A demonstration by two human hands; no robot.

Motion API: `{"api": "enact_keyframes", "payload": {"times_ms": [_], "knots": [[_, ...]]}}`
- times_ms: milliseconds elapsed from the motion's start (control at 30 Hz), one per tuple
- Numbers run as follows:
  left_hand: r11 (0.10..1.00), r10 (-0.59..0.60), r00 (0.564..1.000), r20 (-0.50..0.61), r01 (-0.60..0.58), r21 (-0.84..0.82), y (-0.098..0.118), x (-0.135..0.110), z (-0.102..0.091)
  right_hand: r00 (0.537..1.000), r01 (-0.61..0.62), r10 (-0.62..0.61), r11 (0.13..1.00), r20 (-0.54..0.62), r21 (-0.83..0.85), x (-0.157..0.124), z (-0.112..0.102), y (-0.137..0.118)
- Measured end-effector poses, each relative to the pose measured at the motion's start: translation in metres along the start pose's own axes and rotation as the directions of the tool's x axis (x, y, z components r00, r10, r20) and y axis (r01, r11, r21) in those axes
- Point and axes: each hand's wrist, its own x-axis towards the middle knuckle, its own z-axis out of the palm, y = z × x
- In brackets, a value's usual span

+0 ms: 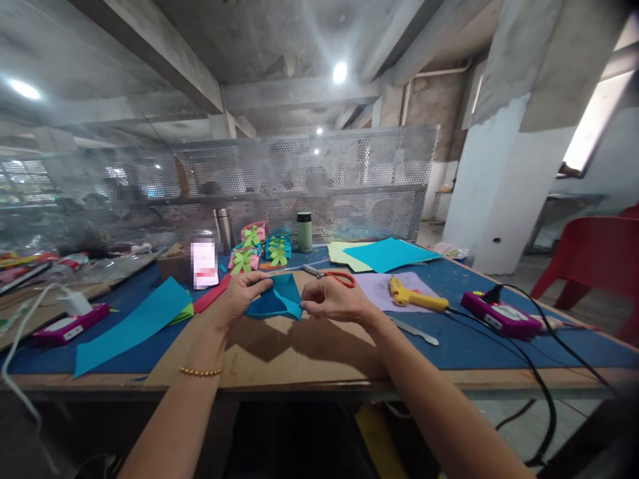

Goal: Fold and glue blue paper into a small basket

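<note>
A folded piece of blue paper is held between both hands over a brown cardboard sheet on the table. My left hand grips its left edge with fingers curled over the top. My right hand pinches its right corner between thumb and forefinger. A bead bracelet sits on my left wrist.
Red-handled scissors, a yellow glue gun with a black cord, a metal blade, and two magenta devices lie around. Blue and green paper sheets, finished paper boxes, two flasks and a mesh screen stand behind. A red chair is right.
</note>
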Motion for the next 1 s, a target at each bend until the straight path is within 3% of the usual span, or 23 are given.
{"api": "enact_keyframes", "payload": {"times_ms": [100, 467, 733, 1000], "knots": [[0.999, 0.010, 1.000, 0.016, -0.011, 0.052, -0.002, 0.001, 0.000, 1.000, -0.024, 0.021, 0.988, -0.022, -0.154, -0.001, -0.002, -0.007], [0.999, 0.008, 0.999, 0.036, -0.009, 0.038, -0.001, 0.000, 0.000, 0.998, 0.007, -0.016, 0.985, -0.053, -0.172, -0.001, -0.002, -0.005], [1.000, -0.028, 0.987, 0.155, 0.030, -0.009, 0.003, -0.004, 0.001, 1.000, 0.001, 0.001, 0.997, 0.024, -0.078, 0.003, -0.002, 0.013], [0.999, -0.052, 0.991, 0.125, 0.054, -0.010, 0.002, -0.005, 0.003, 0.998, -0.012, 0.013, 1.000, 0.058, -0.015, 0.005, 0.000, 0.022]]}}
